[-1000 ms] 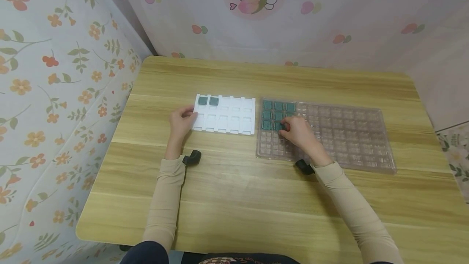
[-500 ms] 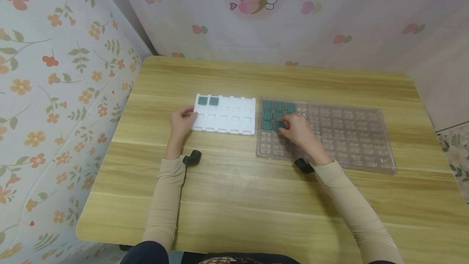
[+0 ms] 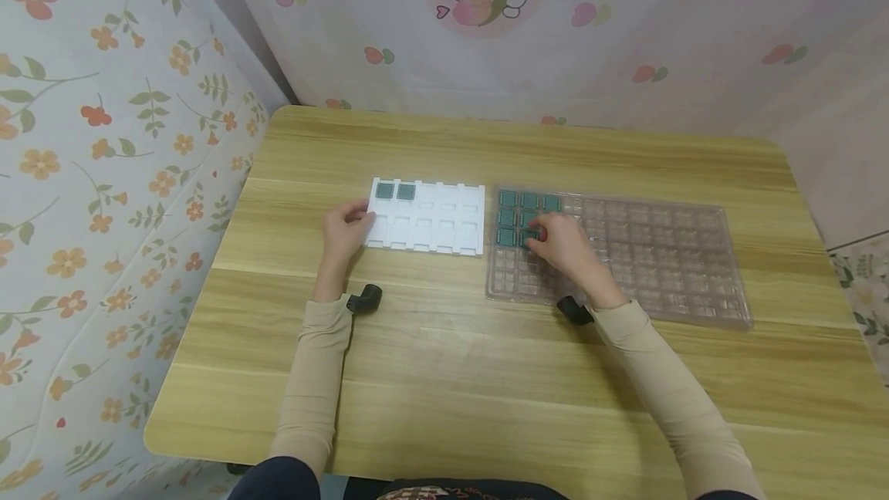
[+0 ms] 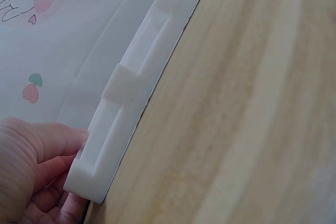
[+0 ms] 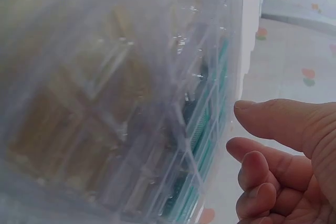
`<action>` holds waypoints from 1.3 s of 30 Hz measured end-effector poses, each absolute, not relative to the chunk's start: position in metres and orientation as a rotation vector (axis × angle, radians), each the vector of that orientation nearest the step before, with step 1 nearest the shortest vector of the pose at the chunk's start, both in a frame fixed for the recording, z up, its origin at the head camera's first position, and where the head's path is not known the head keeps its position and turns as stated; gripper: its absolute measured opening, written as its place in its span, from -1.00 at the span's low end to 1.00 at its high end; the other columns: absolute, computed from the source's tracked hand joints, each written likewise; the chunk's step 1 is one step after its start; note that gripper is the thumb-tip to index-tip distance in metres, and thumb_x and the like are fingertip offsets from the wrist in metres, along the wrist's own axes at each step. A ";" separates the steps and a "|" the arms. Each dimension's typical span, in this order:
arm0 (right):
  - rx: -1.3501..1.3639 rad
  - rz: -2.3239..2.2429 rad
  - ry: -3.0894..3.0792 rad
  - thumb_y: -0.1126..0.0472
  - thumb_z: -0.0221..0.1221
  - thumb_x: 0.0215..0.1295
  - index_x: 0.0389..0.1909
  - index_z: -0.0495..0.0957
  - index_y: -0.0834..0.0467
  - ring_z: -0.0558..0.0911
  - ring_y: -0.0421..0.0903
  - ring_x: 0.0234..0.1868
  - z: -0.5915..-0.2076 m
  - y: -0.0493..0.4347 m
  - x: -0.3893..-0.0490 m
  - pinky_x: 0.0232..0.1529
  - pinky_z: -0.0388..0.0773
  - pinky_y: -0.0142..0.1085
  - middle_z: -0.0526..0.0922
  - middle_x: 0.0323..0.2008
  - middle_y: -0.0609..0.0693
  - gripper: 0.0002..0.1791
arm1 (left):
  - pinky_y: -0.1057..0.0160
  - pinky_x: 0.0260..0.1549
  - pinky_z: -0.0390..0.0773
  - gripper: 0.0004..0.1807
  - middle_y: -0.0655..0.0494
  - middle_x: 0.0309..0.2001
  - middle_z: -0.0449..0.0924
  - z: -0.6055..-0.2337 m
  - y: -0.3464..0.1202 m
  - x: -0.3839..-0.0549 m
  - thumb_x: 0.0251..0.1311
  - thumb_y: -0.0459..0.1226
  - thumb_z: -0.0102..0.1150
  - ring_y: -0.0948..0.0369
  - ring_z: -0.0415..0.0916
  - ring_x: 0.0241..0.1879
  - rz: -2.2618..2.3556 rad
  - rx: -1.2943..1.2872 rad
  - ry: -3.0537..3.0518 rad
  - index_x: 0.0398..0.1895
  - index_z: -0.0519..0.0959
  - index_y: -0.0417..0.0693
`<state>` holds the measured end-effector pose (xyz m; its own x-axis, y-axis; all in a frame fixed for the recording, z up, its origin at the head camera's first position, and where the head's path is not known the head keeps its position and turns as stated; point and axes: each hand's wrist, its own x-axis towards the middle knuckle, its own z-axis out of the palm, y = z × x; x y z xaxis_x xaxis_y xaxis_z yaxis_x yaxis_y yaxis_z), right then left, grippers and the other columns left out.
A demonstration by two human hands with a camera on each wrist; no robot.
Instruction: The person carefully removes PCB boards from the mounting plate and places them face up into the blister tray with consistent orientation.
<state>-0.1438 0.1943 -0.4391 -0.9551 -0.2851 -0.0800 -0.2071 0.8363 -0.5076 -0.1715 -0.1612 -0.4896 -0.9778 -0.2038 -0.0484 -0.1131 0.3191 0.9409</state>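
My left hand (image 3: pixel 345 231) holds the left end of a white tray (image 3: pixel 447 214), thumb on its edge and the other fingers beside it. Two green square chips (image 3: pixel 406 192) sit in the tray's back-left pockets. Over a clear plastic tray (image 3: pixel 660 253) is my right hand (image 3: pixel 564 245), its thumb and forefinger at a green chip (image 3: pixel 529 238) in the front row of the chips. In the right wrist view, the thumb (image 5: pixel 273 121) and forefinger are apart, with nothing visible between their tips. The hand hides part of the chip block in the head view.
More green chips (image 3: pixel 507 197) fill the back-left pockets of the clear tray. Both trays lie side by side on a wooden table (image 3: pixel 444 376). A patterned curtain (image 3: pixel 625 21) hangs behind the table, and a floral one (image 3: pixel 104 214) along its left side.
My right hand has shifted slightly left, and its thumb and forefinger have spread a little at the chip. The left hand and both trays stay in place.
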 end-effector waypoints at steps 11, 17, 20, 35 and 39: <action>-0.420 -0.730 2.882 0.30 0.25 0.15 -0.10 0.55 0.42 0.33 -0.14 -0.67 -0.433 0.186 -0.148 -0.60 0.29 -0.31 0.43 -0.64 0.03 -0.66 | 0.28 -0.18 0.52 -0.67 -0.24 -0.20 0.59 -0.490 -0.161 -0.172 0.08 -0.43 0.18 0.07 0.50 -0.23 -1.751 0.278 -2.483 -0.05 0.57 -0.35; -0.419 -0.739 2.884 0.29 0.25 0.15 -0.08 0.56 0.40 0.28 -0.15 -0.68 -0.432 0.181 -0.151 -0.62 0.24 -0.32 0.41 -0.66 0.01 -0.66 | 0.26 -0.17 0.53 -0.68 -0.21 -0.20 0.59 -0.489 -0.161 -0.172 0.08 -0.41 0.19 0.07 0.51 -0.22 -1.743 0.291 -2.496 -0.05 0.58 -0.34; -0.424 -0.753 2.884 0.29 0.26 0.14 -0.09 0.56 0.40 0.27 -0.16 -0.69 -0.431 0.179 -0.152 -0.64 0.23 -0.32 0.40 -0.66 0.01 -0.66 | 0.23 -0.15 0.53 -0.68 -0.21 -0.19 0.59 -0.489 -0.161 -0.172 0.09 -0.40 0.19 0.06 0.50 -0.20 -1.745 0.297 -2.497 -0.05 0.58 -0.33; -0.415 -0.755 2.850 0.26 0.25 0.17 -0.05 0.55 0.39 0.35 -0.12 -0.61 -0.425 0.168 -0.157 -0.59 0.30 -0.32 0.48 -0.57 0.05 -0.64 | 0.18 -0.11 0.52 -0.68 -0.19 -0.15 0.58 -0.489 -0.162 -0.171 0.12 -0.39 0.19 0.05 0.50 -0.17 -1.733 0.292 -2.506 -0.04 0.58 -0.31; -0.426 -0.786 2.845 0.27 0.24 0.17 -0.06 0.55 0.39 0.33 -0.15 -0.66 -0.425 0.164 -0.158 -0.61 0.30 -0.33 0.47 -0.59 0.04 -0.65 | 0.17 -0.11 0.52 -0.68 -0.20 -0.14 0.58 -0.489 -0.161 -0.171 0.13 -0.40 0.18 0.04 0.50 -0.16 -1.718 0.296 -2.512 -0.03 0.57 -0.31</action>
